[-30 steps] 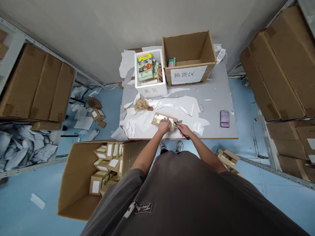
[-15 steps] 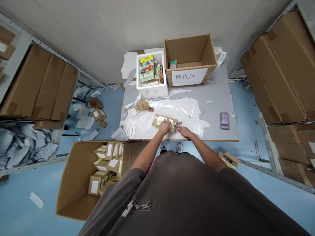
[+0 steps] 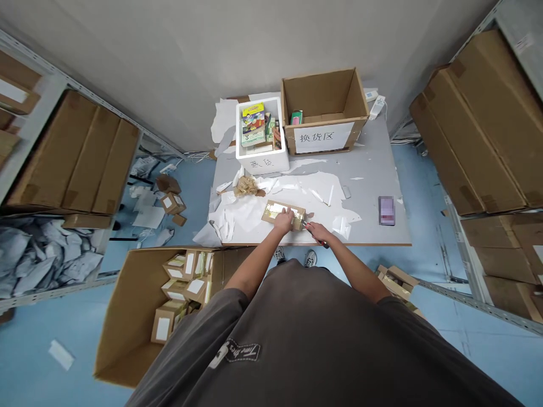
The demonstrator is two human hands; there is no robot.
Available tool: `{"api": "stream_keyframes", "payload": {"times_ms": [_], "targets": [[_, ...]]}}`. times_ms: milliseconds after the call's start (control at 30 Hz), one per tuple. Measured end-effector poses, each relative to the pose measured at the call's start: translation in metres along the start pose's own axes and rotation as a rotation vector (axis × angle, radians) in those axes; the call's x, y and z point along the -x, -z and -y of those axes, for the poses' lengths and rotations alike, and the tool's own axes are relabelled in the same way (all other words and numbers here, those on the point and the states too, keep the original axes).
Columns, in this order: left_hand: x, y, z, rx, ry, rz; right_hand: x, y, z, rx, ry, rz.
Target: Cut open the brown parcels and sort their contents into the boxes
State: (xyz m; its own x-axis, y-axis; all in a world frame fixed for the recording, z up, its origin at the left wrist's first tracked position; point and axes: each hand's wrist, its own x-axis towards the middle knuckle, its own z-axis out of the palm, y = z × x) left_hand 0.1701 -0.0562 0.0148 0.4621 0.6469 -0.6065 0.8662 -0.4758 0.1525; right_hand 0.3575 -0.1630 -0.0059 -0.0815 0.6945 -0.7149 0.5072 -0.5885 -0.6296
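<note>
Two hands work at one small carton [image 3: 275, 210]: left hand [image 3: 283, 220] presses it flat, right hand [image 3: 317, 230] grips a cutter [image 3: 319, 239].

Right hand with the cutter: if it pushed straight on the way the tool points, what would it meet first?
Most likely the small cardboard box that the left hand presses down; the cutter in the right hand aims at its right end. Contact there cannot be judged.
</note>
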Motion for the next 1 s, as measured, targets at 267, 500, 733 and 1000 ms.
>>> {"api": "stream_keyframes", "payload": {"times_ms": [267, 500, 733, 1000], "targets": [[0.006, -0.007, -0.004, 0.107, 0.093, -0.137, 0.029, -0.001, -0.032, -0.056, 0.004, -0.073], [-0.023, -0.006, 0.026, 0.046, 0.109, -0.097, 0.029, -0.009, -0.022, -0.099, -0.015, -0.168], [-0.023, -0.021, 0.032, 0.019, 0.048, -0.184, 0.011, -0.001, -0.005, 0.243, 0.05, -0.217], [-0.022, -0.048, 0.034, 0.052, 0.012, -0.333, -0.001, -0.003, -0.002, 0.565, 0.1, -0.267]]}}
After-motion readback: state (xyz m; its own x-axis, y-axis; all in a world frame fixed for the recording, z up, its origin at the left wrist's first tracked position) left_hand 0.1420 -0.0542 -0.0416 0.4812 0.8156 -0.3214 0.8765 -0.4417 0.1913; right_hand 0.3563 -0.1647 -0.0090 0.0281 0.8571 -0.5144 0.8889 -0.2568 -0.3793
